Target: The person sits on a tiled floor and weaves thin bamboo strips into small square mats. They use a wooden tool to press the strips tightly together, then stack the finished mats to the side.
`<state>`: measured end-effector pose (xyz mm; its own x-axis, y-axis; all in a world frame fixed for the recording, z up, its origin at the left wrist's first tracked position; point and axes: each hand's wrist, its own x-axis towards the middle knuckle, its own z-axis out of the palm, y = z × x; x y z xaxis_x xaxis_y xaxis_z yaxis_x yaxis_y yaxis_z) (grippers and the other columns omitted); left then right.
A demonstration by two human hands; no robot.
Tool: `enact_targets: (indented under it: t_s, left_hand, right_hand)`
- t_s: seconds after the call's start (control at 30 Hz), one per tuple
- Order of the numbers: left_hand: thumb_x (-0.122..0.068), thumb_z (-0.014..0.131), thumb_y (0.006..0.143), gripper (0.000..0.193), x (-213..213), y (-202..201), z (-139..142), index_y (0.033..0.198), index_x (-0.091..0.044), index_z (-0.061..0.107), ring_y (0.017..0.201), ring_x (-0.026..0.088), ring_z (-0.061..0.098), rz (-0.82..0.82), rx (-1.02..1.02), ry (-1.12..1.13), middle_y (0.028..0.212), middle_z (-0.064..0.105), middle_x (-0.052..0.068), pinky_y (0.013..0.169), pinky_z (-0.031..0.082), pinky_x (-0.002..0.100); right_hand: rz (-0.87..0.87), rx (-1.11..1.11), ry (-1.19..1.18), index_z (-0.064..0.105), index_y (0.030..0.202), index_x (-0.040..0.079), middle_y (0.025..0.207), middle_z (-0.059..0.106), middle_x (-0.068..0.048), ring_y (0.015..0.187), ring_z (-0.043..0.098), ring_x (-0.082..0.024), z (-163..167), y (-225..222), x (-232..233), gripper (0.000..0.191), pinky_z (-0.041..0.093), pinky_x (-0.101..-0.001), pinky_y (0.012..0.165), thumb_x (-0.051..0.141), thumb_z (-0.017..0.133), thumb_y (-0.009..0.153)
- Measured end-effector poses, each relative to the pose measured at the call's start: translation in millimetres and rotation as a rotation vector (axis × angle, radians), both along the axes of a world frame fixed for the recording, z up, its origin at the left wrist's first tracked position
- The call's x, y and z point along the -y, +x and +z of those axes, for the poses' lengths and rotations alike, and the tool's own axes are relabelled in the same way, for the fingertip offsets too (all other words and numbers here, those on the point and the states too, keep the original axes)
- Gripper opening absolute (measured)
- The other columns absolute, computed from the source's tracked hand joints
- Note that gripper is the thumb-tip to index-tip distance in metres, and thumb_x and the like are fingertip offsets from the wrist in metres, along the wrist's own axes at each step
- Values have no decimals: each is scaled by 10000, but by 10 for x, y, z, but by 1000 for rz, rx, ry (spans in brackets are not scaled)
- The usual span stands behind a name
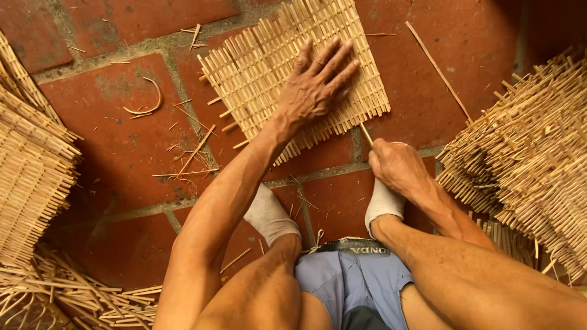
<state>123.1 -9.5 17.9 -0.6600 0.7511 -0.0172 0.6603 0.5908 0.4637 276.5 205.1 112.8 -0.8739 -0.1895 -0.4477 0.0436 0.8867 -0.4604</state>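
The left hand [315,85] lies flat and open on a woven mat [269,61], fingers spread, palm pressing it onto the red tile floor [122,146]. The mat lies tilted, its loose stick ends jutting out along its left and lower edges. The right hand [397,165] sits just below the mat's lower right edge, curled closed around a thin stick [365,133] whose tip points up at the edge of the mat. A longer stick [437,70] lies by itself on the floor to the right of the mat.

Both feet wear white socks [269,214], set on the floor below the mat, with bare knees and blue shorts [348,275] at the bottom of the view. Stacks of woven mats stand at the left [30,171] and right [526,146]. Loose sticks [67,293] pile up at the lower left, and splinters and a curved shaving [147,107] are scattered over the tiles.
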Motion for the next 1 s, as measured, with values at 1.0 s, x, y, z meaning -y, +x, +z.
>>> enact_targets:
  t_s: [1.0]
  left_hand:
    - [-336, 324, 1167, 530, -63, -23, -181, 1670, -349, 158, 1615, 183, 100, 30, -75, -129, 1747, 103, -45, 1307, -64, 492]
  right_hand:
    - [65, -103, -123, 506, 799, -16, 628, 583, -231, 537, 598, -422, -232, -101, 46, 204, 479, -507, 498, 90, 600, 946]
